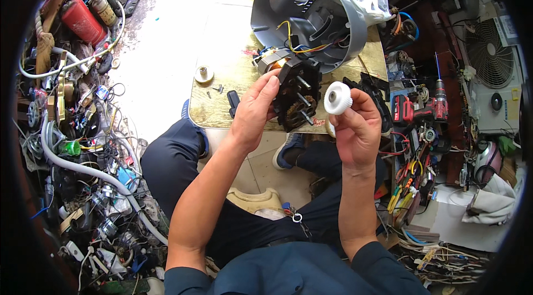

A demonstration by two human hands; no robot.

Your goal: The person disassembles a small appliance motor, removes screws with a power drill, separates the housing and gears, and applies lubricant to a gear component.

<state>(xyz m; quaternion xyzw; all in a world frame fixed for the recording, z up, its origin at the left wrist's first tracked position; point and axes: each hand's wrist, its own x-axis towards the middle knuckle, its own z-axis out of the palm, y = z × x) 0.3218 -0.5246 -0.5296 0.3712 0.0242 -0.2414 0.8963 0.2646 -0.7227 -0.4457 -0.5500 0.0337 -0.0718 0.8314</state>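
My left hand (257, 107) grips a motor gearbox (297, 98), a black housing with metal shafts standing out toward me and copper windings on its far side. Yellow and other wires (302, 49) run from it into a round grey appliance shell (305, 9). Pinched between the thumb and fingers of my right hand (360, 125) is a white toothed plastic gear (337, 98) with a metal hub, held just right of the gearbox and apart from it. A second gear (204, 75), pale with a metal shaft, lies on the table at the left.
Several small screws (216, 90) and a black plastic piece (234, 100) lie on the wooden table (222, 45). Black parts (373, 92) sit at its right edge. A red cordless drill (436, 106) and pliers (408, 189) are at the right; heaped scrap and cables fill the left.
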